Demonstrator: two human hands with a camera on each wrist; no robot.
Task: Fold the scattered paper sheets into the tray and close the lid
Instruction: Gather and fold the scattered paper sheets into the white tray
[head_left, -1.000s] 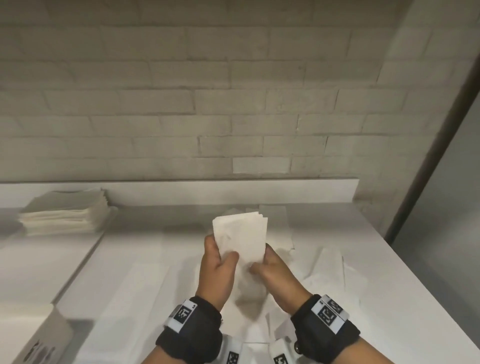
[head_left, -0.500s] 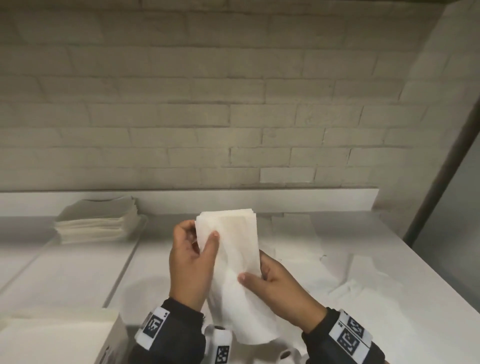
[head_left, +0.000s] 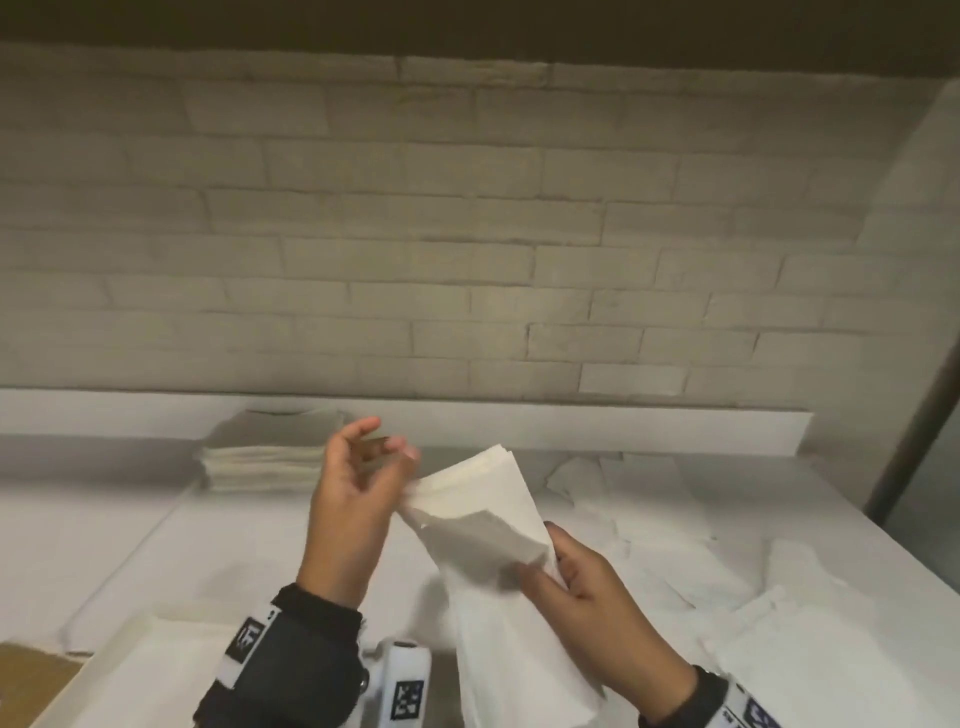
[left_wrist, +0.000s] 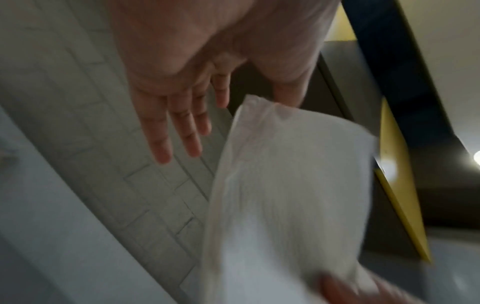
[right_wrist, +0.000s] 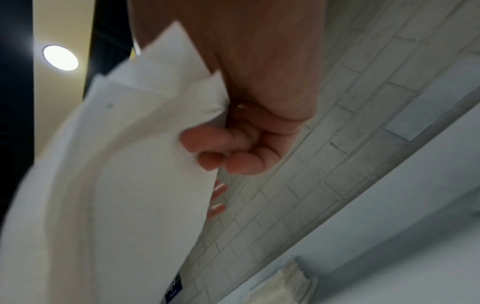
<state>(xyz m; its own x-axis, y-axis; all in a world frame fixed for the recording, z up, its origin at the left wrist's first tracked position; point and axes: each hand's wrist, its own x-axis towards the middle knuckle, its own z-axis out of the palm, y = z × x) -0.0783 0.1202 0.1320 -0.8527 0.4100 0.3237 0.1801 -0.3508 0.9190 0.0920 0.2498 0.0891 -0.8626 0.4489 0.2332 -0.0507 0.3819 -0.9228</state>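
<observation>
The right hand (head_left: 587, 587) pinches a folded bundle of soft white paper sheets (head_left: 483, 499) near its middle, held above the white counter (head_left: 270, 545). The left hand (head_left: 353, 499) is spread with fingers relaxed; whether its thumb touches the bundle's 9 o'clock corner is unclear. Only the right wrist view shows the curled fingers (right_wrist: 221, 144) creasing the paper. A neat stack of sheets (head_left: 265, 457) sits at 10 o'clock; loose crumpled sheets (head_left: 675, 519) lie at 3 o'clock. A white tray (head_left: 119, 670) corner shows at 7 o'clock.
</observation>
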